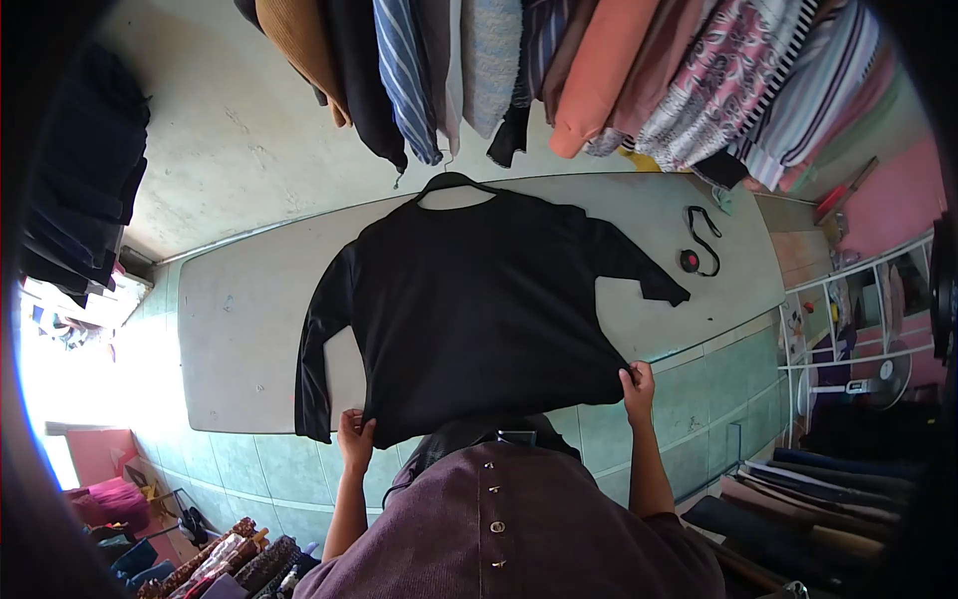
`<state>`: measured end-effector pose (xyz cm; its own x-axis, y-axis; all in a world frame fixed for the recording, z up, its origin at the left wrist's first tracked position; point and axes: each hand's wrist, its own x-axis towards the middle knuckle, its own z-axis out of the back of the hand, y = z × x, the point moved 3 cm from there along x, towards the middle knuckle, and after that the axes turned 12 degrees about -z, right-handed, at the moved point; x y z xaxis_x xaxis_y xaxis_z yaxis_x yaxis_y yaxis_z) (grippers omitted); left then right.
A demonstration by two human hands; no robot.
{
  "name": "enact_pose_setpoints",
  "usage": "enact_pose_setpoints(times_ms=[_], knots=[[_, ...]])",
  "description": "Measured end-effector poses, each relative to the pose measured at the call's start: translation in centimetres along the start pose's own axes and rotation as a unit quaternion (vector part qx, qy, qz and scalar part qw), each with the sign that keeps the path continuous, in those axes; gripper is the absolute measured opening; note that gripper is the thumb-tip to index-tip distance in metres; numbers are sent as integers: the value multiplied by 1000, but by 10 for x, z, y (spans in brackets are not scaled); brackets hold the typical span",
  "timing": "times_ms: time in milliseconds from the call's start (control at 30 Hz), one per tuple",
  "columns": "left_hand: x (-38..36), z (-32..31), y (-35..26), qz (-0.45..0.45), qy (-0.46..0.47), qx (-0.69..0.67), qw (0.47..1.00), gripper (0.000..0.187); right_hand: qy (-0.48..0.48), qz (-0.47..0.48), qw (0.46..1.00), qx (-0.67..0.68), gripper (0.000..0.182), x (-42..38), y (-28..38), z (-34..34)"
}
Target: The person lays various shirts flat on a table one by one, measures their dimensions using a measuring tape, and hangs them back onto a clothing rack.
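A black long-sleeved top (474,299) lies spread on a pale table, with a black hanger (451,181) in its neck opening. Its hem reaches over the table's near edge toward my body. At the lower left corner of the hem, my left hand (355,437) pinches the fabric. My right hand (636,384) grips the opposite hem corner, thumb on top. Between the two hands the hem is stretched wide. The left-side sleeve hangs down along the table, and the other sleeve is angled out to the right.
The table (249,329) has a black strap with a round red-centred piece (690,262) at its right. Several hanging garments (599,80) crowd the far side. Dark clothes (85,180) hang at left. A white metal rack (838,304) and a fan (888,374) stand at right.
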<state>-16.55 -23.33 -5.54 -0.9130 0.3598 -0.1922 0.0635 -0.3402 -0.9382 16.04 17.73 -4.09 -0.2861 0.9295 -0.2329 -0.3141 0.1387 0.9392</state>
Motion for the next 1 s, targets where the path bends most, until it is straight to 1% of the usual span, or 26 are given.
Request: enact_pose_setpoints(times_ms=[33,67,100,133,167,200,233,267,300,333,367,400,433,467,500,533,600,633,667,700,767,833,900,933,967,1000], knots=[[-2,0,-12,-19,29,145,989,29,1,-17,998,-55,27,0,-3,0],[-2,-2,-22,-44,60,184,980,44,3,-36,993,-110,34,0,-6,-1],[-2,-4,-34,-50,61,182,980,44,-2,-32,994,-107,34,-1,-8,-3],[0,-9,-45,-32,101,268,958,47,-62,33,972,-224,41,-2,-7,-7],[1,-14,-50,-14,138,352,926,50,-123,96,929,-336,48,-3,-2,-15],[6,-23,-47,-76,133,379,913,61,-161,164,920,-317,56,-6,15,-31],[7,-36,-74,-120,107,412,897,64,-163,211,907,-327,58,-6,30,-49],[10,-51,-104,-163,81,443,878,68,-164,248,906,-302,58,-10,50,-71],[21,-64,-104,-168,85,443,877,68,-137,258,909,-298,59,-14,66,-94],[33,-82,-99,-262,60,430,862,68,-93,276,906,-307,60,-16,74,-117],[39,-95,-95,-353,33,413,839,68,-48,304,881,-359,60,-19,79,-138],[45,-98,-89,-359,36,409,838,68,48,312,865,-389,61,-16,72,-152],[55,-96,-78,-304,59,466,829,67,78,323,791,-513,63,-15,59,-155],[66,-91,-68,-248,81,519,814,67,39,289,807,-514,64,-8,52,-143],[72,-82,-61,-244,45,519,818,68,0,255,820,-513,66,1,44,-126],[76,-75,-57,-231,53,511,826,67,-25,246,839,-484,68,14,32,-109],[75,-74,-61,-220,64,500,835,67,-16,249,842,-477,67,25,32,-101],[73,-76,-66,-204,57,523,825,67,0,250,848,-468,65,26,38,-101],[72,-80,-70,-188,49,545,816,67,-2,219,830,-513,60,33,44,-108],[71,-88,-71,-193,51,541,817,67,-7,193,854,-483,56,39,56,-117],[65,-103,-77,-252,2,546,799,66,-29,273,872,-406,57,55,71,-135],[57,-109,-84,-255,20,547,797,69,-30,299,831,-468,59,63,71,-138],[52,-107,-80,-165,51,537,826,72,-22,288,828,-481,61,65,64,-121],[52,-105,-77,-155,54,550,819,81,-10,278,823,-495,62,65,57,-113],[51,-105,-76,-154,53,551,819,81,5,270,817,-509,64,65,50,-109],[48,-104,-77,-154,56,543,824,84,-13,293,822,-489,59,61,53,-105]])
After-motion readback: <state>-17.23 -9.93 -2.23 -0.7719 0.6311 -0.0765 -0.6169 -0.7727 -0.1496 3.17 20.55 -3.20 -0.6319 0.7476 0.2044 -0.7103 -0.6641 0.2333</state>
